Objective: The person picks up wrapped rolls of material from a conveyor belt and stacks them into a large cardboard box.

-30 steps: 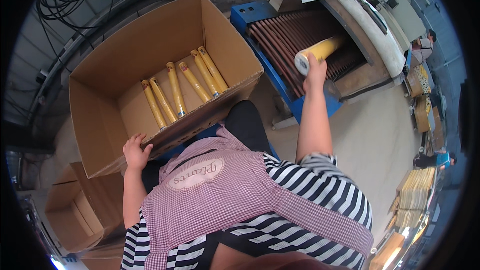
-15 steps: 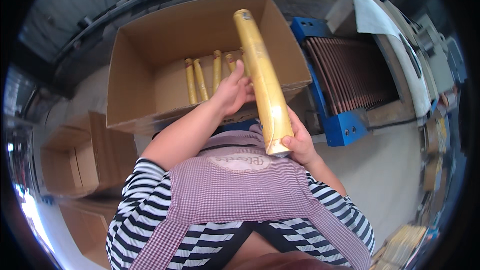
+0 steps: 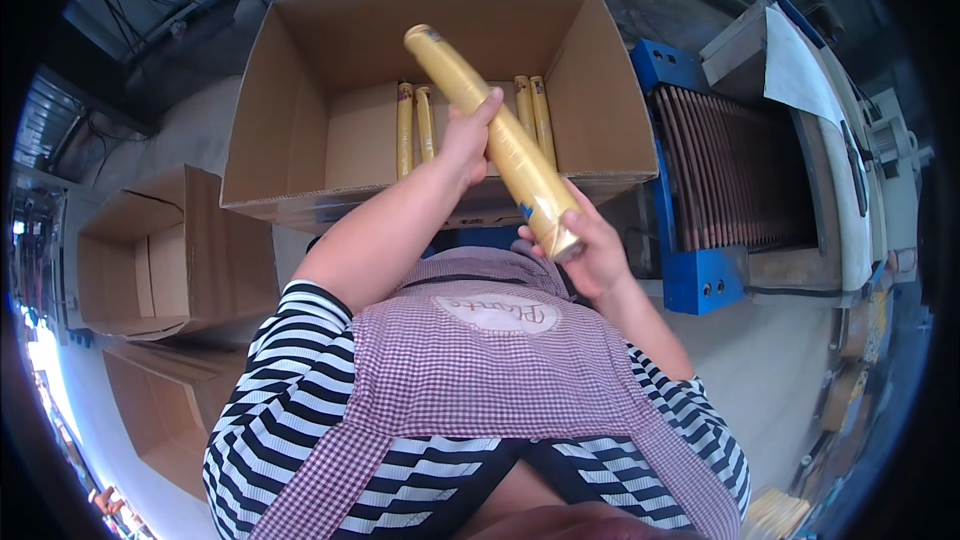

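Yellow roll [image 3: 490, 135] held tilted over open cardboard box [image 3: 430, 90]. Left hand [image 3: 465, 140] clasped around mid-length; right hand [image 3: 590, 255] gripping near end. Four more rolls [image 3: 470, 120] lying inside box. Blue roller conveyor [image 3: 720, 180] at right.

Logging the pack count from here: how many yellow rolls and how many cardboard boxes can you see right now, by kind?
Yellow rolls lying in the big open box: 4
Yellow roll held in the left hand and right hand: 1
Cardboard boxes: 3, counting the big one and two at the left
Total: 8
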Demonstrator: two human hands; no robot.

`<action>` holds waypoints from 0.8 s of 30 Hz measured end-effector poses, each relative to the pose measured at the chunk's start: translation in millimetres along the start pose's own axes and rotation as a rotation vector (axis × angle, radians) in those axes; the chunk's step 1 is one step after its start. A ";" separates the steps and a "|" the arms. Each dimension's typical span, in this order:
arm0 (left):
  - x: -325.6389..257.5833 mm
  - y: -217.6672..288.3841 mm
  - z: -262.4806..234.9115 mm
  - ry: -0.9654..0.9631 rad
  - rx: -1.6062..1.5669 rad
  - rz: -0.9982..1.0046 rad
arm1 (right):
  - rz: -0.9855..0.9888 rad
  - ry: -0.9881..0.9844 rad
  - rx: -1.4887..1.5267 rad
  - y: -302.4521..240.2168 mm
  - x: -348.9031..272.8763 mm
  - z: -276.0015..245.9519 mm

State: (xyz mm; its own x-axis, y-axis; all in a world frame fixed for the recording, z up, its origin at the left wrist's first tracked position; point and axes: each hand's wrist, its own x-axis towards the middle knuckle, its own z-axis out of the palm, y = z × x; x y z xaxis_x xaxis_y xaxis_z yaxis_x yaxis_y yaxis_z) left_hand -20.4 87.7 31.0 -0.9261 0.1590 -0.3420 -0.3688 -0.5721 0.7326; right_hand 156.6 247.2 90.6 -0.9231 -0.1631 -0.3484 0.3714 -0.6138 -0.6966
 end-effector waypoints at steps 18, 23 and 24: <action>-70.3 25.9 -137.1 -0.357 1.841 0.445 | 0.287 0.458 -0.582 -20.6 325.3 -171.6; -60.3 26.6 -131.8 -0.371 1.904 0.464 | 0.440 0.121 -1.404 -1.4 324.3 -177.9; -63.8 26.2 -133.2 -0.350 1.904 0.435 | 0.433 0.049 -1.505 -6.6 309.6 -145.9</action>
State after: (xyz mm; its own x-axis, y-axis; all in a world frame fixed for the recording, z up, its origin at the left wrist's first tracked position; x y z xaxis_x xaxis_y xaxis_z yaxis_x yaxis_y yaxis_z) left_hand 39.6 -44.6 -6.3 -0.8460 0.5295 -0.0621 0.4725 0.7986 0.3728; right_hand -117.0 313.5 -104.2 -0.7308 -0.0736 -0.6786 0.3798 0.7823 -0.4938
